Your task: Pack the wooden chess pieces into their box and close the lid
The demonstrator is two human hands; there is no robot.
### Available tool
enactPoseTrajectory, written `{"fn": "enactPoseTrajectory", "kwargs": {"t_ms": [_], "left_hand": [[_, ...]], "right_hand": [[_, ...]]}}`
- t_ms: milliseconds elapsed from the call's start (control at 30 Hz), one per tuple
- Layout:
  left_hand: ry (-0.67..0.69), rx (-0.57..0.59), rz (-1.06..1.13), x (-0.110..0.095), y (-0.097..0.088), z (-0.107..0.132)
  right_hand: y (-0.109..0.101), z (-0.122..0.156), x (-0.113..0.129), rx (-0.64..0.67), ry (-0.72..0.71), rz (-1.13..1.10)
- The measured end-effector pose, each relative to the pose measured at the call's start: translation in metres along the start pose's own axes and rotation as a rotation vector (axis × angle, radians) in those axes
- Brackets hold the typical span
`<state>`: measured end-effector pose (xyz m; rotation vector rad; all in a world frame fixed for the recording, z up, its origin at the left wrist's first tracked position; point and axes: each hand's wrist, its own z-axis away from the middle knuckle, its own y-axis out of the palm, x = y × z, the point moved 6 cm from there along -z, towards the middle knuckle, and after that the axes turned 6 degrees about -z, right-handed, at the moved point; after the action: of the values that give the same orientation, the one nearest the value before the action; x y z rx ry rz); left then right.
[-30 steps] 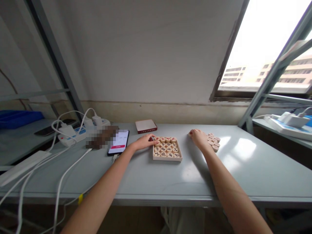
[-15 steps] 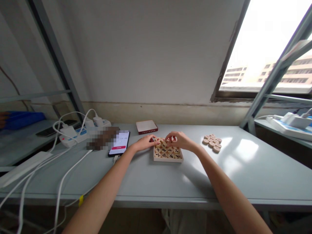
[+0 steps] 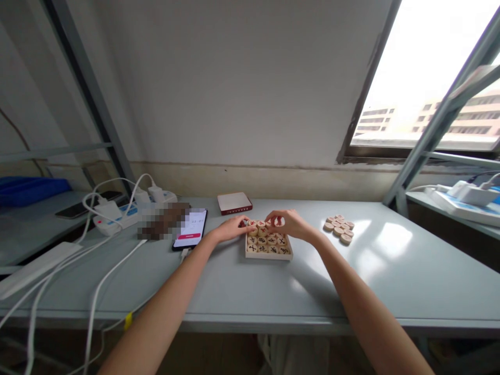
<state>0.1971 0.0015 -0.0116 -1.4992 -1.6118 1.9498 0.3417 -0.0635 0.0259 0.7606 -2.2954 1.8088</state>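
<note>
My left hand (image 3: 232,229) rests at the back left corner of a shallow wooden tray (image 3: 269,255), its fingertips against the wooden Chinese chess pieces (image 3: 265,239) packed inside. Those pieces carry black or red characters. My right hand (image 3: 289,224) hovers over the tray's back right corner, its fingertips pinching a red-marked chess piece (image 3: 278,221). A small pile of loose wooden chess pieces (image 3: 338,227) lies on the grey table (image 3: 234,291) to the right of the tray, apart from both hands.
A smartphone (image 3: 190,229) lies left of the tray beside a pixelated patch (image 3: 164,221). Behind stands a flat red-and-white box (image 3: 234,203). A power strip (image 3: 115,216) with white cables sits at the left. A bright window (image 3: 422,78) is at the right.
My right hand has left the loose pile and now sits at the tray's back right corner, pinching a piece. My left hand stays at the tray's back left corner.
</note>
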Motion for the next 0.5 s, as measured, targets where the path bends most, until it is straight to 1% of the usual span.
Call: {"fn": "enactPoseTrajectory", "kwargs": {"t_ms": [67,100,133,200,233,267,300,367,433,500], "left_hand": [[-0.009,0.006,0.005,0.000,0.000,0.000],[-0.019,0.003,0.012,0.000,0.000,0.000],[-0.038,-0.002,0.024,0.001,0.000,0.000],[-0.109,-0.024,0.052,0.004,-0.001,-0.001],[-0.154,-0.043,0.060,0.007,-0.002,0.000],[-0.193,-0.062,0.061,0.010,-0.003,0.000],[-0.218,-0.075,0.055,0.011,-0.005,0.000],[-0.225,-0.071,0.032,0.012,-0.007,0.000],[-0.188,-0.011,0.017,0.010,-0.007,0.000],[-0.140,0.081,0.042,0.007,-0.006,0.001]], "right_hand": [[-0.014,0.005,-0.017,-0.089,0.110,0.112],[-0.023,0.010,-0.030,-0.137,0.216,0.212],[-0.032,0.017,-0.044,-0.172,0.351,0.318],[-0.048,0.035,-0.072,-0.182,0.631,0.474],[-0.054,0.044,-0.084,-0.161,0.743,0.504],[-0.058,0.052,-0.094,-0.137,0.821,0.506],[-0.060,0.059,-0.101,-0.117,0.856,0.491],[-0.062,0.066,-0.111,-0.094,0.848,0.455],[-0.061,0.069,-0.116,-0.091,0.801,0.429],[-0.058,0.068,-0.118,-0.124,0.733,0.422]]}}
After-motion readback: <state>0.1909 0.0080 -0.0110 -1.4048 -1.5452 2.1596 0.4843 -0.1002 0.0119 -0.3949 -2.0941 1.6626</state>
